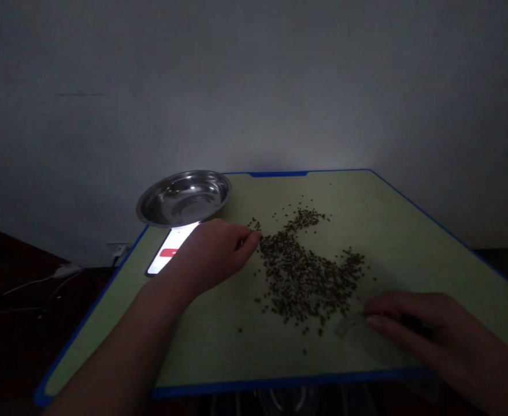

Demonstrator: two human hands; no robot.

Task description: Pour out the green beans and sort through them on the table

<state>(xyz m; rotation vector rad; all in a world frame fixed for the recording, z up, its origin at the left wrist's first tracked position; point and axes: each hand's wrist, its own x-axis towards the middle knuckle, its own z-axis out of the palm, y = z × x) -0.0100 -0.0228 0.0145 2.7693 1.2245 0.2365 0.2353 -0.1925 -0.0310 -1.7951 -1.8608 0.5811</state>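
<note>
A spread-out pile of small dark green beans mixed with pale grains (306, 277) lies on the light green tabletop (410, 231). At the pile's left edge is my left hand (219, 251), its thumb and index finger pinched together. What that pinch holds, if anything, is too small to make out. My right hand (427, 329) is at the pile's near right side, thumb and fingers closed on the edge of a clear, curved, see-through object (349, 325). That object is faint and blurred, so its kind does not show.
A shiny metal basin (184, 199) stands at the table's back left corner. Partly under my left forearm lies a phone (171, 248) with a lit screen. Blue edging (280, 380) runs round the table. A pale wall rises behind, and white cables (63, 271) lie at far left.
</note>
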